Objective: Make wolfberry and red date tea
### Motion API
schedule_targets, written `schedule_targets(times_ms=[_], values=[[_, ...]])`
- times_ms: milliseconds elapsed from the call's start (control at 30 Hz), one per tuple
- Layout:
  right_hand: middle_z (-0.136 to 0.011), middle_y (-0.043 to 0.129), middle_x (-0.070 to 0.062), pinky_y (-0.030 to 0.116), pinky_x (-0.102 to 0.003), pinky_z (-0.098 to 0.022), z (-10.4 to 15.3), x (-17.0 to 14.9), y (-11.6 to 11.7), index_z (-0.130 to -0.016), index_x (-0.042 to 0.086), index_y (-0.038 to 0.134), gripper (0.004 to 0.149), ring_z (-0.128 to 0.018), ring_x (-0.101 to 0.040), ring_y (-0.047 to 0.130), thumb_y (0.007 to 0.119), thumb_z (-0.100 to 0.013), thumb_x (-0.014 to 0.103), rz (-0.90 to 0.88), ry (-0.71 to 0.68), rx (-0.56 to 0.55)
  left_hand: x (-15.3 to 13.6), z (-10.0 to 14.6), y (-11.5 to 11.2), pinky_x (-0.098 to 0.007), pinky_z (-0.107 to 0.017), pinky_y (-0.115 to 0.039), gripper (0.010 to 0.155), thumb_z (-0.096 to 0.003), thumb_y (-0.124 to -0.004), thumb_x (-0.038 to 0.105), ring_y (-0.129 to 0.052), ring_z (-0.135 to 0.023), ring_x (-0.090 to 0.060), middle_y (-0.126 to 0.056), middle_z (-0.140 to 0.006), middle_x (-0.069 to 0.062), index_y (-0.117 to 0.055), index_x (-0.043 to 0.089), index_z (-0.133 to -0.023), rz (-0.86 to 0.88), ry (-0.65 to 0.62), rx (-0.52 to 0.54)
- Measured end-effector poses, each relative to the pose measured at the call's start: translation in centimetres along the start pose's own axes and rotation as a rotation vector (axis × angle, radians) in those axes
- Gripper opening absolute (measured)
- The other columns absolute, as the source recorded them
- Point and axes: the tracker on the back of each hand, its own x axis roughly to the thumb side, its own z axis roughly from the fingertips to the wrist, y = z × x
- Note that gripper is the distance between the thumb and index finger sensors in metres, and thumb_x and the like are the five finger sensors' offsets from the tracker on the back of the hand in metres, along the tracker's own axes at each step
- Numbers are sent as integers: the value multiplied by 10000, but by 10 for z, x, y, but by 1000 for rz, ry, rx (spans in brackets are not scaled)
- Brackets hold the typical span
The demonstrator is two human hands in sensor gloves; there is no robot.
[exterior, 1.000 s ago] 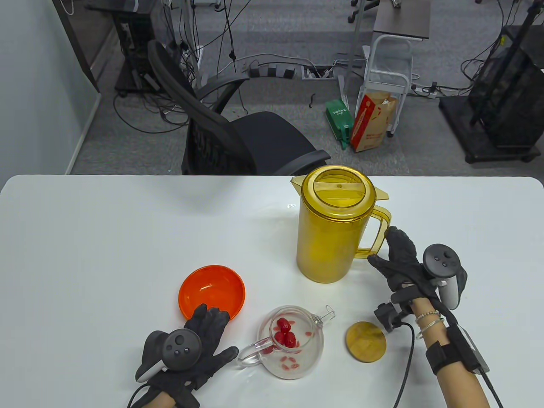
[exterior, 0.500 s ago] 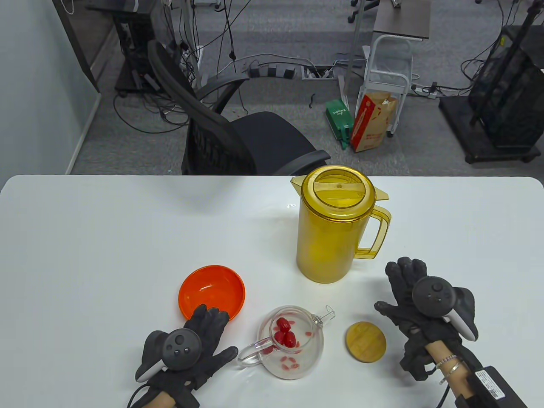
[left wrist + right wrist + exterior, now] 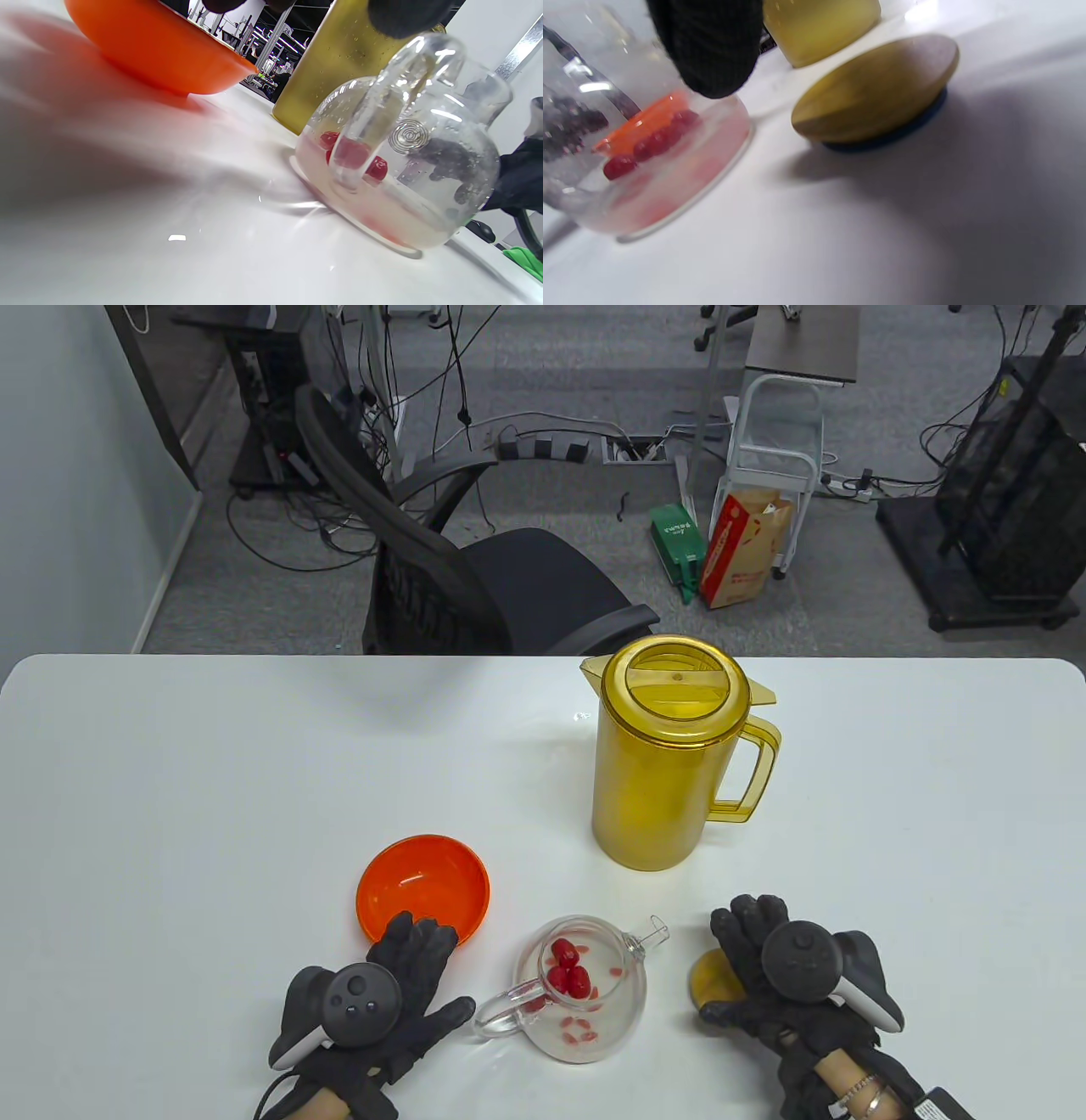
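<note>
A glass teapot (image 3: 585, 988) with red dates, wolfberries and some water stands near the front edge; it also shows in the left wrist view (image 3: 403, 161) and the right wrist view (image 3: 640, 140). Its round wooden lid (image 3: 702, 974) lies flat on the table to its right, also in the right wrist view (image 3: 878, 84). My right hand (image 3: 728, 965) is above the lid with fingers spread and covers most of it; it does not grip it. My left hand (image 3: 437, 969) rests flat and empty on the table, thumb next to the teapot's handle (image 3: 501, 1016).
A tall yellow lidded pitcher (image 3: 670, 755) stands behind the teapot, handle to the right. An empty orange bowl (image 3: 422, 886) sits just beyond my left fingertips. An office chair (image 3: 475, 577) stands past the table's far edge.
My right hand has left the pitcher's handle and come back toward the front and left, ending over the wooden lid. The left hand, teapot and pitcher have not moved.
</note>
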Motion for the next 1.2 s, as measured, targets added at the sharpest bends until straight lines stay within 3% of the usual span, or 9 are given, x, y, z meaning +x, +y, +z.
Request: schedule_targets(times_ms=[267, 467, 600, 800, 933, 1067, 1200], values=[[-1187, 90, -201, 212, -661, -745, -17, -6, 25, -1132, 161, 175, 998, -1056, -491, 112, 890, -484, 419, 41, 61, 135, 0, 0, 1, -631, -738, -301, 810, -576, -630, 606, -192, -1094, -487, -351, -1209, -253, -330, 105, -1136, 2, 1, 1], [-1133, 279, -290, 348, -656, -709, -23, -2, 21, -1132, 60, 329, 986, -967, -553, 305, 957, -436, 365, 33, 7, 31, -1, 1, 1, -630, -739, -302, 809, -576, -630, 606, -194, -1095, -486, -350, -1209, -251, -329, 105, -1136, 2, 1, 7], [-1114, 282, -318, 354, -665, -682, -18, 10, 0, -1124, 33, 334, 989, -930, -567, 331, 961, -436, 367, -5, -38, -20, -1, 1, 1, -631, -738, -302, 811, -576, -631, 606, -195, -1094, -487, -350, -1209, -251, -330, 103, -1136, 1, -1, 6], [-1116, 298, -325, 373, -675, -678, 6, 63, -51, -1126, 19, 345, 984, -930, -579, 351, 958, -440, 370, 69, -189, -80, -1, 1, 1, -630, -739, -302, 808, -577, -629, 606, -193, -1095, -486, -350, -1209, -252, -328, 106, -1136, 6, -4, 7], [-1120, 305, -328, 379, -680, -678, 12, 110, -74, -1128, 17, 353, 981, -932, -584, 358, 959, -441, 368, 98, -315, -87, 0, 0, 1, -630, -739, -302, 808, -578, -628, 606, -193, -1095, -486, -349, -1209, -252, -327, 105, -1137, 8, -10, 3], [-1120, 307, -329, 384, -678, -679, -2, 152, -72, -1129, 19, 354, 980, -932, -584, 364, 956, -442, 374, 100, -420, -17, 0, 1, 1, -631, -739, -303, 810, -577, -628, 607, -193, -1095, -486, -350, -1210, -251, -328, 106, -1137, 12, -10, 4], [-1118, 305, -331, 385, -680, -677, -19, 171, -56, -1128, 16, 353, 982, -930, -586, 363, 956, -441, 374, 130, -457, 34, 0, 1, 1, -630, -739, -303, 809, -577, -629, 607, -194, -1094, -488, -350, -1209, -252, -328, 105, -1136, 14, -13, 9]])
